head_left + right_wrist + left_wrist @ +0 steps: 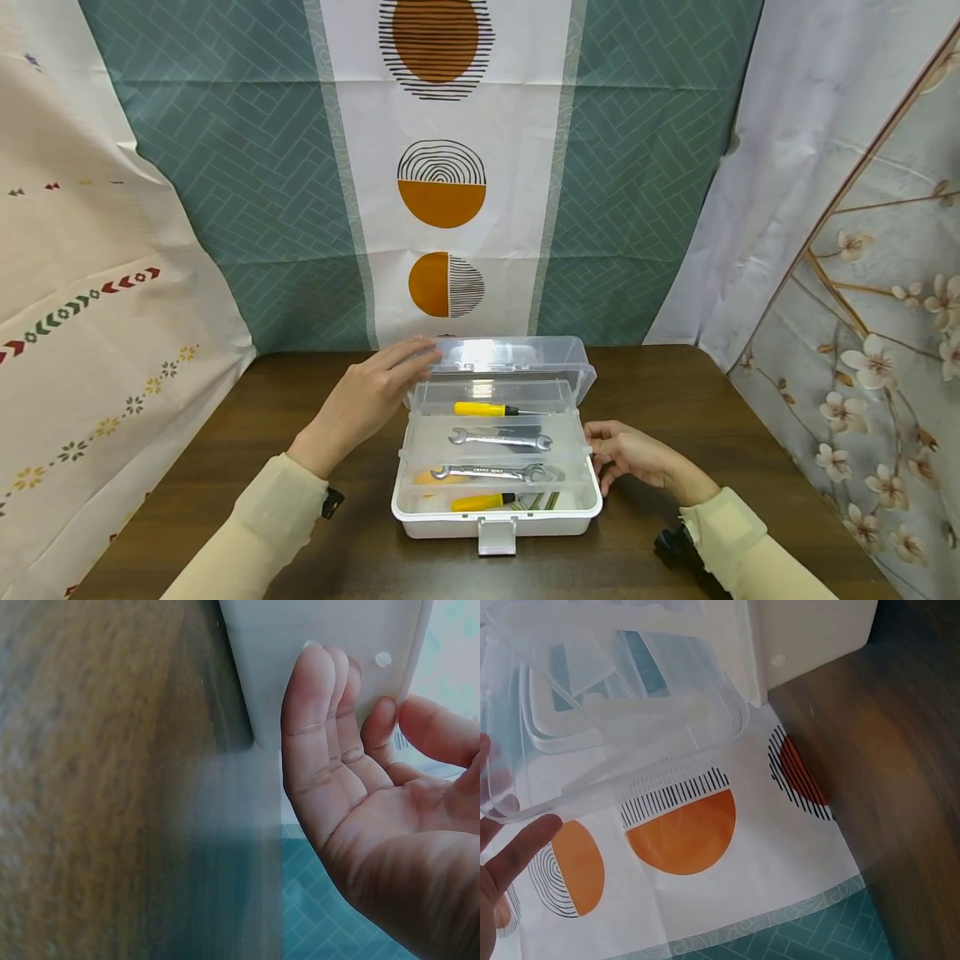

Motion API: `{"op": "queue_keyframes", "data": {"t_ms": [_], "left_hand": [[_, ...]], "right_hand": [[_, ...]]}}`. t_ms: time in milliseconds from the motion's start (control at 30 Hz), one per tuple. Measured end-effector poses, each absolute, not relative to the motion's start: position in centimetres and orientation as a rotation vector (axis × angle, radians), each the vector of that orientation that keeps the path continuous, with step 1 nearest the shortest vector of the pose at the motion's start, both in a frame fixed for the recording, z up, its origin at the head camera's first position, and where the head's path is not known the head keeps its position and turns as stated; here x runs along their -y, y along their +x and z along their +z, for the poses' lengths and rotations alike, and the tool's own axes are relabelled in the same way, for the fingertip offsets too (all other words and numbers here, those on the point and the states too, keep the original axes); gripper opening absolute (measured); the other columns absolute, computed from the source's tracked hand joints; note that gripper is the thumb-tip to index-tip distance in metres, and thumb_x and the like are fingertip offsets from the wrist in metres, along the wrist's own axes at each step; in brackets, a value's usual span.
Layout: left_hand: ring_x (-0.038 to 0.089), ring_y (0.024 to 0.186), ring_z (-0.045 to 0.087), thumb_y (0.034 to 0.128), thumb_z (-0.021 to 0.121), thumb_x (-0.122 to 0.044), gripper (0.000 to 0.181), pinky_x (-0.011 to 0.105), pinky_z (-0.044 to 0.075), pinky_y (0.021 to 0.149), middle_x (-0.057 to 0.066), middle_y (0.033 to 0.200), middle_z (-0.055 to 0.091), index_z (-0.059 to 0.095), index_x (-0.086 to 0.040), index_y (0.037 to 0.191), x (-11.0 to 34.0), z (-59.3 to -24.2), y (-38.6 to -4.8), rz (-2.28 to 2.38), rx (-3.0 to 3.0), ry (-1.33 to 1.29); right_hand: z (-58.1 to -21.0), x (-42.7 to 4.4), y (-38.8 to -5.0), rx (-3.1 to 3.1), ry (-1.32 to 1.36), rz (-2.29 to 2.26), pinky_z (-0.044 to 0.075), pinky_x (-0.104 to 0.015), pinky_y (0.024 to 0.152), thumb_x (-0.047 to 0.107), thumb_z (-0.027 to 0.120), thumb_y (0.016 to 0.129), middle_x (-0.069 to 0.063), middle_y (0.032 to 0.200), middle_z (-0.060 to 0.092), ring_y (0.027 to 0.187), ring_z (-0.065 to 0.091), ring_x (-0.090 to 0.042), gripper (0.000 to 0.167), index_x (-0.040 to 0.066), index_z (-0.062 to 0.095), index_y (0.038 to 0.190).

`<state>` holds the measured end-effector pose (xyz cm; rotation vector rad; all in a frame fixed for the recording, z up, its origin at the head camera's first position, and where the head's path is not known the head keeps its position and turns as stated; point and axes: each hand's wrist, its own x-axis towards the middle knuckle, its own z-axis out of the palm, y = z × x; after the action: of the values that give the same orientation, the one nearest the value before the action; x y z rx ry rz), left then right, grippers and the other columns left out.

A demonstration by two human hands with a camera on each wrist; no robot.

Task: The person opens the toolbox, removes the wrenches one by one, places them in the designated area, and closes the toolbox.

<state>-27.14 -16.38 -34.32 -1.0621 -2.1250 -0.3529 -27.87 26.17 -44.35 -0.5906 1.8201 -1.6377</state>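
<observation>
A white toolbox (442, 527) stands on the table with its clear lid (517, 354) raised and its see-through trays (491, 392) fanned out. My left hand (367, 392) holds the lid at its left edge; the left wrist view shows fingers (525, 851) on both sides of the clear plastic. At the box's right side, my right hand (633, 458) grips the wall near the rim, its fingers (309, 697) bent against the white plastic. Inside lie a yellow-handled screwdriver (480, 409), two wrenches, the smaller wrench (501, 439) above the larger wrench (487, 473), and a lower yellow-handled screwdriver (480, 502).
A white latch (497, 537) hangs down at the box's front. The dark wooden table (337, 558) ends at a patterned cloth (450, 275) behind. Further cloths hang at left and right. Some thin metallic pieces (552, 501) lie in the bottom of the box.
</observation>
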Motion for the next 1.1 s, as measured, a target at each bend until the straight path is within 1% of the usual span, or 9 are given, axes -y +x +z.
{"op": "queue_keyframes", "data": {"t_ms": [233, 367, 500, 733, 833, 933, 1000, 1100], "left_hand": [[0.029, 0.123, 0.067, 0.0861, 0.083, -0.006, 0.044, 0.044, 0.057, 0.094, 0.008, 0.134, 0.068, 0.073, -0.010, 0.129, 16.3, -34.5, -27.8, -0.455, 2.127, -1.002], [0.029, 0.117, 0.069, 0.0855, 0.082, -0.008, 0.039, 0.042, 0.059, 0.091, 0.010, 0.129, 0.071, 0.076, -0.009, 0.124, 16.2, -34.6, -28.3, -0.516, 2.094, -0.972], [0.029, 0.114, 0.070, 0.0854, 0.082, -0.010, 0.036, 0.041, 0.060, 0.090, 0.010, 0.127, 0.071, 0.077, -0.008, 0.121, 16.2, -34.6, -28.6, -0.552, 2.092, -0.946], [0.028, 0.115, 0.069, 0.0883, 0.080, -0.015, 0.033, 0.042, 0.059, 0.093, 0.008, 0.129, 0.070, 0.077, -0.010, 0.121, 16.1, -34.5, -28.8, -0.583, 2.153, -0.882], [0.028, 0.113, 0.069, 0.0891, 0.080, -0.016, 0.033, 0.043, 0.059, 0.092, 0.007, 0.129, 0.069, 0.078, -0.011, 0.121, 16.1, -34.6, -28.9, -0.602, 2.159, -0.862], [0.027, 0.112, 0.068, 0.0895, 0.080, -0.017, 0.032, 0.044, 0.060, 0.088, 0.006, 0.129, 0.069, 0.078, -0.013, 0.122, 16.2, -34.7, -29.0, -0.639, 2.163, -0.856], [0.026, 0.112, 0.066, 0.0899, 0.080, -0.016, 0.033, 0.042, 0.060, 0.085, 0.006, 0.130, 0.068, 0.077, -0.014, 0.123, 16.3, -34.7, -29.3, -0.692, 2.177, -0.861], [0.025, 0.116, 0.064, 0.0918, 0.077, -0.013, 0.033, 0.038, 0.060, 0.085, 0.005, 0.133, 0.066, 0.076, -0.013, 0.125, 16.6, -34.9, -29.6, -0.804, 2.210, -0.877]], "right_hand": [[-44.4, -26.2, -27.9, -1.815, -0.605, -1.636, 0.062, -0.037, 0.065, 0.015, 0.049, 0.108, -0.008, 0.096, 0.068, 0.079, 0.069, -0.020, 0.016, 0.003, 0.057, 0.115], [-44.4, -26.2, -27.9, -1.808, -0.611, -1.638, 0.062, -0.036, 0.065, 0.014, 0.049, 0.108, -0.008, 0.096, 0.068, 0.079, 0.069, -0.019, 0.016, 0.003, 0.057, 0.115], [-44.5, -26.2, -27.9, -1.798, -0.616, -1.644, 0.062, -0.036, 0.065, 0.013, 0.049, 0.108, -0.008, 0.094, 0.068, 0.078, 0.069, -0.019, 0.015, 0.003, 0.058, 0.116], [-44.6, -26.2, -28.0, -1.803, -0.618, -1.649, 0.061, -0.037, 0.064, 0.012, 0.049, 0.107, -0.008, 0.091, 0.067, 0.076, 0.068, -0.019, 0.015, 0.004, 0.058, 0.115], [-44.6, -26.2, -28.0, -1.806, -0.615, -1.648, 0.061, -0.037, 0.064, 0.011, 0.049, 0.106, -0.008, 0.091, 0.067, 0.076, 0.068, -0.019, 0.014, 0.004, 0.058, 0.114], [-44.6, -26.2, -28.0, -1.806, -0.615, -1.647, 0.062, -0.037, 0.064, 0.011, 0.049, 0.106, -0.008, 0.092, 0.067, 0.076, 0.068, -0.019, 0.015, 0.004, 0.058, 0.115], [-44.6, -26.2, -28.0, -1.805, -0.615, -1.646, 0.062, -0.037, 0.064, 0.011, 0.049, 0.106, -0.008, 0.092, 0.067, 0.077, 0.068, -0.019, 0.015, 0.003, 0.058, 0.116], [-44.5, -26.3, -28.0, -1.808, -0.608, -1.646, 0.062, -0.037, 0.064, 0.012, 0.049, 0.106, -0.009, 0.093, 0.067, 0.077, 0.068, -0.019, 0.017, 0.002, 0.057, 0.117]]}}
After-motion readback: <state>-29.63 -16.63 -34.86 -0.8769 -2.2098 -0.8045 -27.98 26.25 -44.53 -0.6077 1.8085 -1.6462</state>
